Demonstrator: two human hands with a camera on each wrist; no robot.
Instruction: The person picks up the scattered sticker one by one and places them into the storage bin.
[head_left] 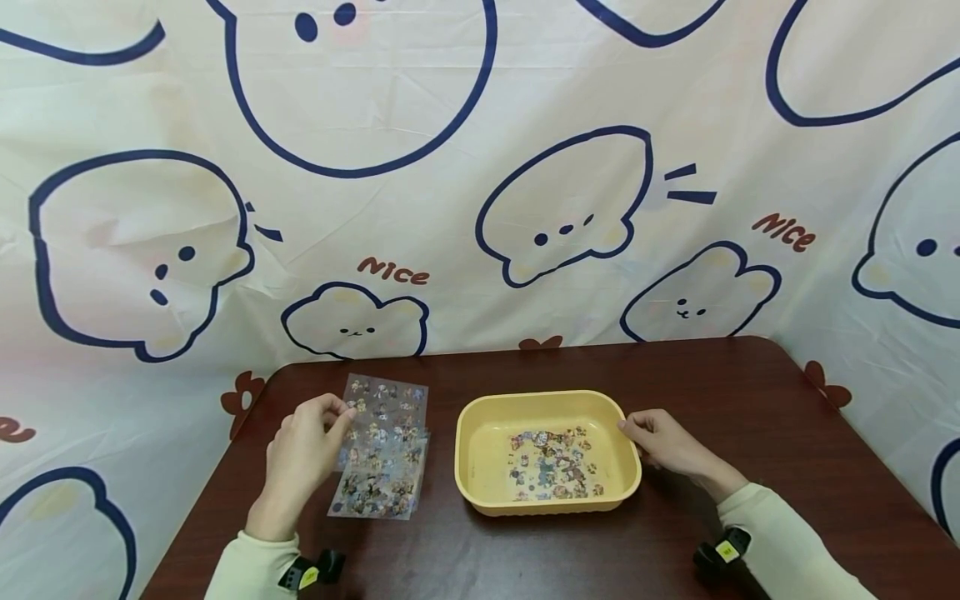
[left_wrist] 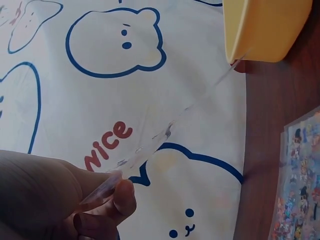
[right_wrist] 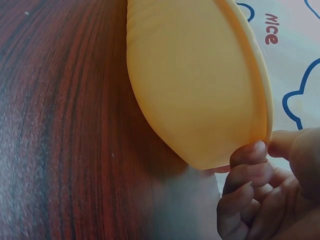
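Observation:
My left hand (head_left: 303, 446) pinches the left edge of a clear sticker sheet (head_left: 393, 400) dotted with tiny cartoon figures. That sheet shows nearly edge-on in the left wrist view, gripped between thumb and fingers, raised above the table. Under it in the head view lie more sticker sheets (head_left: 375, 497), overlapping one another. To the right stands a yellow plastic basin (head_left: 480, 492) with small cartoon stickers (head_left: 555, 467) spread on its bottom. With thumb and forefinger, my right hand (head_left: 663, 442) holds the basin's right rim (right_wrist: 268, 110); the other fingers curl below it.
The dark brown wooden table (head_left: 570, 558) ends at a rounded back edge. Behind it hangs a white cloth (head_left: 450, 208) printed with blue-outlined cartoon animals. Each forearm wears a black wrist camera (head_left: 723, 550) over a pale sleeve.

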